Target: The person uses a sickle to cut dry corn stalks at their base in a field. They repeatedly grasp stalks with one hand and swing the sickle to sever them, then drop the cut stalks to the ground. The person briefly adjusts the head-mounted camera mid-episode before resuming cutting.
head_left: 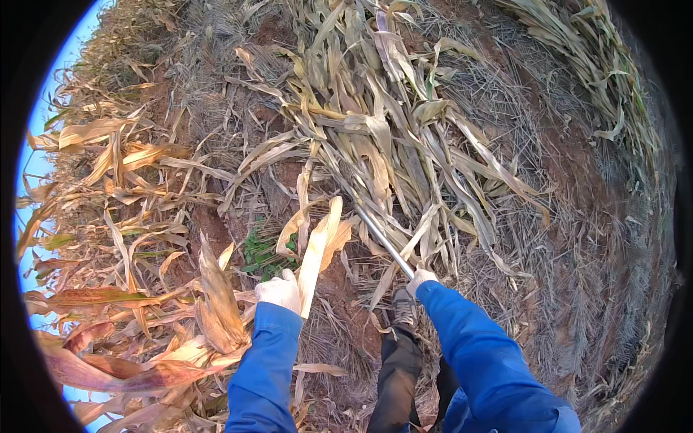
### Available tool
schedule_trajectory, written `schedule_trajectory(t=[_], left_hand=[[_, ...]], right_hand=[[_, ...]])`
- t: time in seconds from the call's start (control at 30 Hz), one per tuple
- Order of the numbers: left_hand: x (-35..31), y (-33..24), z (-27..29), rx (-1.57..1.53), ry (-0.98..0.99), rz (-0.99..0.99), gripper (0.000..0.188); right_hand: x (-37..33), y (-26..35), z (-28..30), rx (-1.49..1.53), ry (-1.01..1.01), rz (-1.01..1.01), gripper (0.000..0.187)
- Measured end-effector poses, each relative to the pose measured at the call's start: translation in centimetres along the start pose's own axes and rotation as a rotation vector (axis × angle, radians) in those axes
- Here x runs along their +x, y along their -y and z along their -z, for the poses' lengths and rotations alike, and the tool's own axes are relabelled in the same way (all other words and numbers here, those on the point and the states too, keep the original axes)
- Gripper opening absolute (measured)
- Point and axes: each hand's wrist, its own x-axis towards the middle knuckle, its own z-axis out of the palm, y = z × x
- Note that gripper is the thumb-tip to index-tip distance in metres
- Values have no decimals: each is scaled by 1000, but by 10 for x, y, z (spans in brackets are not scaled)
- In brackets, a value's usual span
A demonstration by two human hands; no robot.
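Observation:
My left hand [280, 290] is closed in a fist at the standing dry corn on the left. It grips a dry corn stalk, mostly hidden by the fist, and a long pale leaf [317, 252] rises beside the knuckles. An ear of corn in its dry husk [219, 307] points up just left of that hand. My right hand [422, 280] is wrapped round the near end of a slim metal pole [385, 242]. The pole slants away to the upper left, over the cut stalks, and its far end cannot be made out among the leaves.
A heap of cut corn stalks [390, 144] lies ahead, with another row [588, 65] at the far right. Standing dry corn [123, 289] fills the left side. Straw covers the reddish soil [570, 159]. My shoe [404, 307] is close below the pole; a green weed [263, 249] grows nearby.

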Motion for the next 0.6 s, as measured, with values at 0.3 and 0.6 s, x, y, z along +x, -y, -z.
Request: schedule_trajectory(t=[0.3,0.6], left_hand=[[-26,8,-1,-143,30,38,16],[-74,-16,-6,-292,256,86,35]], right_hand=[[-2,41,-5,517,-37,-502,44],[-69,10,-32,662,-49,-390,54]])
